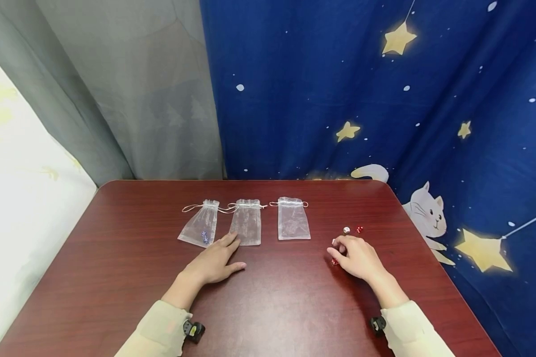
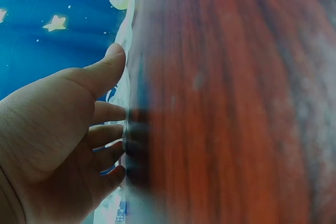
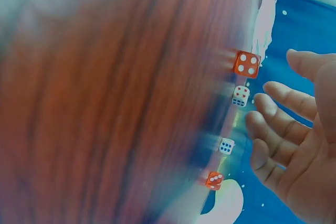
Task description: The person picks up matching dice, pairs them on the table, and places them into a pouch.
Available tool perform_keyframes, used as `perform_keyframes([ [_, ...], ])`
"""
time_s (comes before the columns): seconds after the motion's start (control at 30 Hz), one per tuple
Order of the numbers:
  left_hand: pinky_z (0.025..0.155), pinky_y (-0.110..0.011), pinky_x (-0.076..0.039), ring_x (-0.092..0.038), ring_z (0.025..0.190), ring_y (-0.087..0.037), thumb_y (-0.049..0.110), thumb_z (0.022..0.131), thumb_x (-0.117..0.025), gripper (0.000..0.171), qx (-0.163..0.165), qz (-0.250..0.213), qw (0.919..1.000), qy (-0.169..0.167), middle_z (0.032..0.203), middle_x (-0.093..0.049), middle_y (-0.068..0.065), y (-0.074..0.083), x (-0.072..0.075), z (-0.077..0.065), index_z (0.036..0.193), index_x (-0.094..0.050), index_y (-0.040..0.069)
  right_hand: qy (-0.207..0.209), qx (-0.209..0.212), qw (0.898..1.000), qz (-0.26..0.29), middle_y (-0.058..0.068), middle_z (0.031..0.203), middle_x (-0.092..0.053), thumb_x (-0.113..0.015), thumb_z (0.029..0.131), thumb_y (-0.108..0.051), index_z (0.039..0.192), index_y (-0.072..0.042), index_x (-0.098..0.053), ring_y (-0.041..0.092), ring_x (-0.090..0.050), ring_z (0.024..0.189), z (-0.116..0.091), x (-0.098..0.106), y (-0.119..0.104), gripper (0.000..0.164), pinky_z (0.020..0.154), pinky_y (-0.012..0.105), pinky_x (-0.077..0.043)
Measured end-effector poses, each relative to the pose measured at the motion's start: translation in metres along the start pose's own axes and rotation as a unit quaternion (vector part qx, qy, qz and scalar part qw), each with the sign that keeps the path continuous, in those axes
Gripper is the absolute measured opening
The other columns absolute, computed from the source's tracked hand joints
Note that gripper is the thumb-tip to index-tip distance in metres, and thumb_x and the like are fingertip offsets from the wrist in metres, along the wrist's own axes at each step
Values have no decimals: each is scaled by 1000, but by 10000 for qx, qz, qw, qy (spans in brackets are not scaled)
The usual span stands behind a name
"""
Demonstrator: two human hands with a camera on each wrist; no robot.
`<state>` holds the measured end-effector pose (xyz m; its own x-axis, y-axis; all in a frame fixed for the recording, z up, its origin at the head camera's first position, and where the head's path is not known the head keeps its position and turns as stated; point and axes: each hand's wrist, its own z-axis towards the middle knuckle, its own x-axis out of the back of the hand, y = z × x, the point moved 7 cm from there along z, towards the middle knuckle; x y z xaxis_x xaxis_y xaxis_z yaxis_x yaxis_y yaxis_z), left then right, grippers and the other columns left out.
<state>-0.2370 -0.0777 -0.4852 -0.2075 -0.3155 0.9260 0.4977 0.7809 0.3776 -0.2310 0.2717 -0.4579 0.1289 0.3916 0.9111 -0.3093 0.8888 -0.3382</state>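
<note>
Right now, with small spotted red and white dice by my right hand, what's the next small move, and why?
Probably pinch the nearer white spotted die with your right hand: it lies loose beside your fingers, which hold nothing, whereas blue dice already sit inside the leftmost sheer white drawstring pouch.

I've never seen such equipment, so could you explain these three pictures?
No robot here: a person's bare left hand and right hand. The wide picture comes from a head-worn camera; the close ones from the left wrist camera and right wrist camera. On the table lie a sheer left bag containing blue dice, a middle bag, a right bag and, farther right, two red dice and two white dice. The left hand is at the middle bag's edge; the right hand is near the loose dice. Neither seems to hold anything.
</note>
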Motion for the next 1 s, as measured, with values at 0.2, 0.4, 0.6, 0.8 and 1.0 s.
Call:
perform_keyframes([
  [0.2, 116, -56, -32, -36, 144, -41, 42, 97, -67, 70, 22, -10, 10000, 47, 155, -38, -26, 0, 1, -1, 144, -49, -8, -391, -7, 9992, -69, -13, 71, -53, -77, 89, -37, 88, -22, -66, 6, -50, 63, -5, -8, -6, 19, 59, 31, -43],
  [0.4, 116, -55, -33, -35, 145, -41, 43, 97, -66, 71, 39, -1, 10000, 56, 156, -38, -26, 0, 1, -2, 145, -49, -8, -622, 41, 9979, -176, -11, 71, -53, -82, 84, -39, 87, -21, -66, 6, -49, 62, -8, -12, -12, 25, 58, 31, -43],
  [0.6, 116, -55, -33, -35, 145, -42, 42, 97, -67, 71, 66, -47, 10000, 48, 156, -37, -27, 0, 0, -2, 145, -48, -8, -644, 222, 9972, -292, -11, 73, -54, -87, 79, -26, 89, -17, -67, 6, -51, 65, -10, -14, -14, 24, 59, 32, -45],
  [0.8, 116, -55, -32, -34, 146, -42, 42, 97, -67, 72, 72, -67, 9999, 45, 157, -36, -26, -1, -1, -1, 145, -48, -8, -602, 281, 9973, -315, -11, 73, -55, -86, 80, -20, 85, -16, -67, 7, -54, 66, -11, -14, -13, 21, 60, 33, -47],
  [1.0, 117, -54, -32, -34, 146, -42, 41, 97, -67, 72, 67, -68, 10000, 22, 156, -37, -27, 0, 0, -1, 144, -48, -9, -451, 404, 9974, -401, -11, 73, -55, -86, 81, -19, 86, -16, -69, 8, -55, 67, -7, -10, -18, 18, 60, 33, -48],
])
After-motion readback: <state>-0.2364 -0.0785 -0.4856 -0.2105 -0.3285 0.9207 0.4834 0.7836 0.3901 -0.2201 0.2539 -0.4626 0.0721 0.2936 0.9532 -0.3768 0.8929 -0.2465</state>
